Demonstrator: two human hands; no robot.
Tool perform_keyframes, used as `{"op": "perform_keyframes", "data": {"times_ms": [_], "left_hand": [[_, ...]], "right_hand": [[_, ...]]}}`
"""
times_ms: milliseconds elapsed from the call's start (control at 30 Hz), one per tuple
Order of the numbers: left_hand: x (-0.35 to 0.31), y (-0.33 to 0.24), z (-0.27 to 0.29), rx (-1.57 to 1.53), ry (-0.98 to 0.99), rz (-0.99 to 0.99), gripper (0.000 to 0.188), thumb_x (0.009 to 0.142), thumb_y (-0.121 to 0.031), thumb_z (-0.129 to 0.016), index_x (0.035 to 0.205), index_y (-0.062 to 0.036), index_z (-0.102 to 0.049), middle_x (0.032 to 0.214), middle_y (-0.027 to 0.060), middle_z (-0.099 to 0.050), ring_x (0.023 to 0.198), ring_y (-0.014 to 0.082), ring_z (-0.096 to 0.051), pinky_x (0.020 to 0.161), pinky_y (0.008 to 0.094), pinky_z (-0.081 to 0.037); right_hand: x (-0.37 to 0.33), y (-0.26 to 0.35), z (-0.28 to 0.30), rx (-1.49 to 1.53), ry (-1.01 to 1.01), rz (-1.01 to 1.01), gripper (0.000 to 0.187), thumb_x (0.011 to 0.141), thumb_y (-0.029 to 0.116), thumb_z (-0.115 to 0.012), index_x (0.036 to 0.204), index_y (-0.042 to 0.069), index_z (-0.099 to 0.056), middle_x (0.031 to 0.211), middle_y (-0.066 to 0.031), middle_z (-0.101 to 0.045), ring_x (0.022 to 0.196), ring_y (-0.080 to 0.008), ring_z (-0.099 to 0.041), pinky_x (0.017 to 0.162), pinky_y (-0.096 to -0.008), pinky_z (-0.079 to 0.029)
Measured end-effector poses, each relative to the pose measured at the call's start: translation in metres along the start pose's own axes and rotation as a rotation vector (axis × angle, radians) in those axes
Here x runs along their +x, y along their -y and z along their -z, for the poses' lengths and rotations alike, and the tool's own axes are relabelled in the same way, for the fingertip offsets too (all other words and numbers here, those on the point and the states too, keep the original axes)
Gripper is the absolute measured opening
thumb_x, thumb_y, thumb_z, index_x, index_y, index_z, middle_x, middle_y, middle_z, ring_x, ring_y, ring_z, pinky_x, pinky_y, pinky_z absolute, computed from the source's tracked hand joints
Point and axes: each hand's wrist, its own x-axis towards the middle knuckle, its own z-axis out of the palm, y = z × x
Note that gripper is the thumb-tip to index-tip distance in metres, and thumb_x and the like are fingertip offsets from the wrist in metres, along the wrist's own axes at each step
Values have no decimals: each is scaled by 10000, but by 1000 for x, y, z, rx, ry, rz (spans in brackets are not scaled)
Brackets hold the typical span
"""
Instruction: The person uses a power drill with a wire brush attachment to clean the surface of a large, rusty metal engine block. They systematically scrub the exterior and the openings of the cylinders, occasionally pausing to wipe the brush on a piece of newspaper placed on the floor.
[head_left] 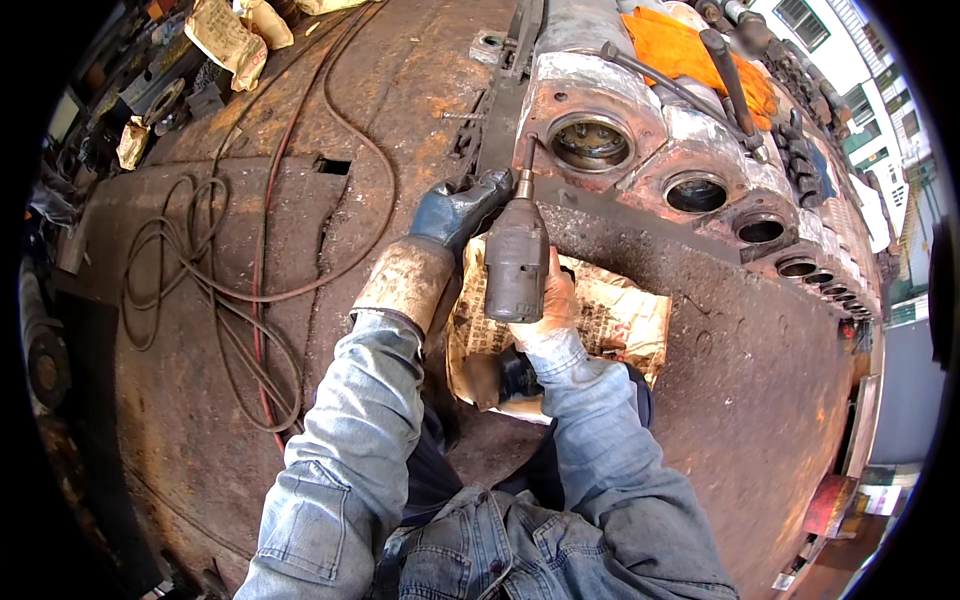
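A dark grey handheld power tool [516,262] points away from me, a thin bit [530,152] in its narrow nose. My right hand [558,300], bare, is closed around it from below and behind; the tool's body hides most of the fingers. At the nose, my left hand [462,207] in a blue-coated, dirty glove has its fingers curled against the collar. The bit's tip is beside the nearest round opening [590,143] of a large rusty metal block [645,128]; contact cannot be made out.
Several more round openings run along the block to the right. An orange cloth [700,62] and a long-handled hammer [730,80] lie on top. Printed paper sacking [630,315] spreads beneath my hands. Coiled hoses [205,240] cover the floor plate at left, near a rectangular hole [333,167].
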Motion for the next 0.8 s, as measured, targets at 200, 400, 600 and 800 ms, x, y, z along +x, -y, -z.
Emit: {"op": "perform_keyframes", "data": {"times_ms": [200, 400, 600, 800], "left_hand": [[-3, -3, 2, -69, 109, -20, 427, 856, -308, -791, 1148, -24, -662, 1048, 80, -714, 903, 171, -669, 838, 310, -514], [-5, -3, -18, -4, 222, -9, 469, 883, -344, -759, 1192, -8, -648, 1080, 114, -713, 924, 198, -668, 853, 337, -528], [2, 11, -39, -111, 263, 103, 432, 860, -360, -784, 1073, 3, -687, 950, 130, -732, 792, 220, -683, 693, 349, -556], [-6, 21, -42, -88, 277, 86, 390, 900, -311, -742, 1085, 23, -663, 959, 169, -738, 823, 256, -704, 757, 382, -581]], "right_hand": [[-8, 10, 5, 11, 33, 90, 327, 918, 181, -654, 1222, 105, -564, 1018, -60, -695, 876, -188, -687, 755, -328, -574], [-17, 39, 28, -560, -7, 241, 546, 780, 309, -794, 1221, 107, -543, 889, -108, -715, 787, -277, -703, 705, -409, -561], [-35, 74, 57, -695, 93, 247, 701, 714, 451, -805, 1229, 81, -507, 851, -196, -687, 786, -433, -671, 682, -514, -528], [-65, 66, 88, -848, 252, 286, 780, 665, 405, -821, 1276, 73, -470, 880, -208, -666, 808, -433, -661, 695, -512, -515]]}}
